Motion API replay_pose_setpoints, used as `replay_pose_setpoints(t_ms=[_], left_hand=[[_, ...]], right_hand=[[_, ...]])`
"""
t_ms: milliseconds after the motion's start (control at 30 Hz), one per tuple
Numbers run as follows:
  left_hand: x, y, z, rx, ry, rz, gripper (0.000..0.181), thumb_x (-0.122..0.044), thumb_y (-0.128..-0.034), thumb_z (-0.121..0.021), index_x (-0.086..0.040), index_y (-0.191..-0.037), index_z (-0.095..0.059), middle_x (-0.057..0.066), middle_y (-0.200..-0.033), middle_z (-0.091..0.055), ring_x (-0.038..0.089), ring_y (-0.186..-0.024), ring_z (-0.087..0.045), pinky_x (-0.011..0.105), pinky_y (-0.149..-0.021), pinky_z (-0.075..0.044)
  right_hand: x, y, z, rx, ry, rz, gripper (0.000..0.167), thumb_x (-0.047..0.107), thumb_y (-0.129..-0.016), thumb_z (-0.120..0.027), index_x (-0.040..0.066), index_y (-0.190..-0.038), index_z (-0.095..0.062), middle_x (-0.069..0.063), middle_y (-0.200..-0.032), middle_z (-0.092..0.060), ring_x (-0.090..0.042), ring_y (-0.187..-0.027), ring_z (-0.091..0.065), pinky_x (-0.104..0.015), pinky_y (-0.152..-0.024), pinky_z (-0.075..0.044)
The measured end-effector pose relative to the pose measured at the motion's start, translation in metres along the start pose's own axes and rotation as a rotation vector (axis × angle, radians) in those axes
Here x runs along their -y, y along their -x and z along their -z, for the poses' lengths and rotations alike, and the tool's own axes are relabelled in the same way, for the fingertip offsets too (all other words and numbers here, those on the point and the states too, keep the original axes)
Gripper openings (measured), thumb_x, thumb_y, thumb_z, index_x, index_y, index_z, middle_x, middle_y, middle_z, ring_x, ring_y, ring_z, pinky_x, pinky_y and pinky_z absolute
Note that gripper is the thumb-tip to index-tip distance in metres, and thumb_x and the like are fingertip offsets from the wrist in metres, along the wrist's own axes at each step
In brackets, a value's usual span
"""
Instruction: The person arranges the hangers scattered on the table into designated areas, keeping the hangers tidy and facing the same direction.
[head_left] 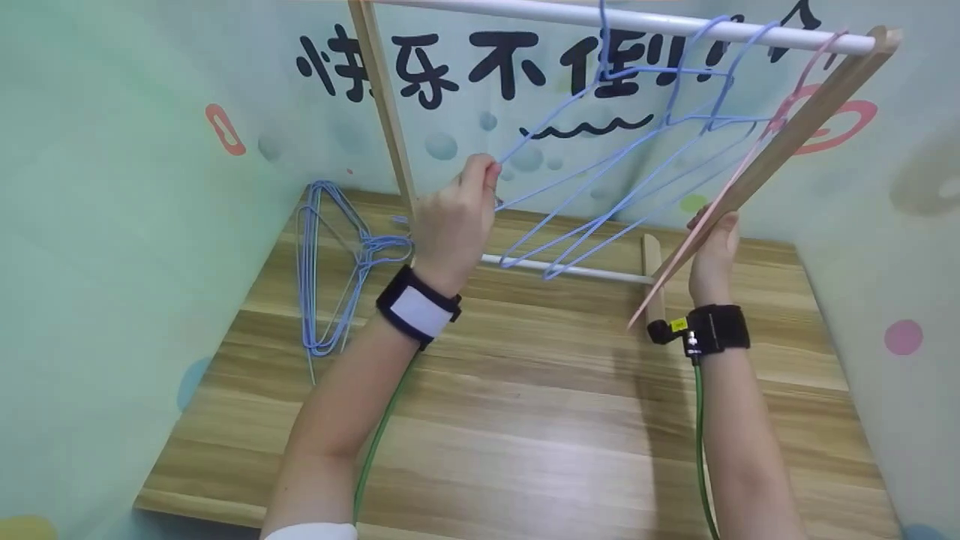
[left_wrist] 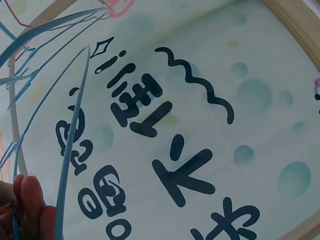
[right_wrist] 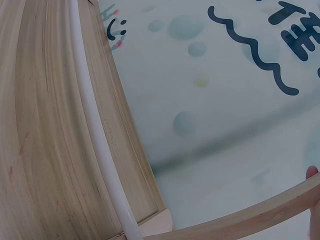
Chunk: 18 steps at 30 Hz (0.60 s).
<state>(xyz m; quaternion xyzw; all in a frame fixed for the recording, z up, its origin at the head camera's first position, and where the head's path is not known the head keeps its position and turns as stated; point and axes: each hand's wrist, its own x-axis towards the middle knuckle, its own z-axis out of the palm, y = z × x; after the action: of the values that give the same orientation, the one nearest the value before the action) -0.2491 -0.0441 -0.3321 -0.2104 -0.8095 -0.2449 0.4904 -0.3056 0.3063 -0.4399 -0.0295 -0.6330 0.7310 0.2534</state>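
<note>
My left hand [head_left: 456,225] pinches the left end of a blue wire hanger [head_left: 551,114], whose hook is at the rack's white top rod [head_left: 525,10]. In the left wrist view, the fingers [left_wrist: 31,202] close on thin blue wire. Several more blue hangers [head_left: 626,199] hang to its right, tilted and overlapping. A pink hanger [head_left: 724,199] hangs beside the rack's right wooden post [head_left: 802,127]. Lower on that post, my right hand [head_left: 715,251] grips the wood; only a fingertip [right_wrist: 312,171] and a bit of hand show in the right wrist view.
A bundle of blue hangers [head_left: 307,277] lies on the wooden table [head_left: 525,420] at the left, near the rack's left post [head_left: 386,112]. A white lower rod [head_left: 592,270] joins the posts. Patterned walls enclose the table at the back and sides.
</note>
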Motion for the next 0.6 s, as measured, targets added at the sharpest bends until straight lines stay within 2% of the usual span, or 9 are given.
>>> replay_pose_setpoints(t_ms=[233, 433, 600], left_hand=[[-0.010, -0.004, -0.010, 0.033, 0.023, -0.021, 0.021, -0.017, -0.1012, -0.050, 0.001, -0.094, -0.058, 0.005, -0.058, -0.052, 0.013, -0.042, -0.035, 0.029, -0.036, -0.030], [-0.014, -0.003, -0.011, 0.082, 0.044, -0.012, 0.023, -0.018, -0.1021, -0.048, 0.001, -0.094, -0.058, 0.005, -0.058, -0.053, 0.013, -0.042, -0.039, 0.028, -0.037, -0.031], [-0.014, 0.001, -0.013, 0.103, 0.022, -0.008, 0.023, -0.018, -0.1022, -0.047, 0.000, -0.094, -0.058, 0.004, -0.056, -0.052, 0.013, -0.041, -0.039, 0.028, -0.037, -0.032]], right_hand=[[-0.001, 0.000, 0.001, -0.007, -0.002, 0.006, 0.046, 0.034, -0.104, -0.020, 0.000, -0.108, -0.051, -0.015, -0.096, -0.049, -0.025, -0.094, -0.047, -0.025, -0.083, -0.036], [-0.001, 0.000, 0.001, -0.004, 0.014, -0.011, 0.046, 0.036, -0.104, -0.020, 0.003, -0.108, -0.051, -0.014, -0.098, -0.049, -0.024, -0.096, -0.048, -0.025, -0.085, -0.036], [0.000, 0.000, 0.001, 0.000, 0.026, -0.021, 0.045, 0.038, -0.103, -0.020, 0.006, -0.107, -0.051, -0.012, -0.098, -0.049, -0.023, -0.095, -0.048, -0.025, -0.085, -0.036]])
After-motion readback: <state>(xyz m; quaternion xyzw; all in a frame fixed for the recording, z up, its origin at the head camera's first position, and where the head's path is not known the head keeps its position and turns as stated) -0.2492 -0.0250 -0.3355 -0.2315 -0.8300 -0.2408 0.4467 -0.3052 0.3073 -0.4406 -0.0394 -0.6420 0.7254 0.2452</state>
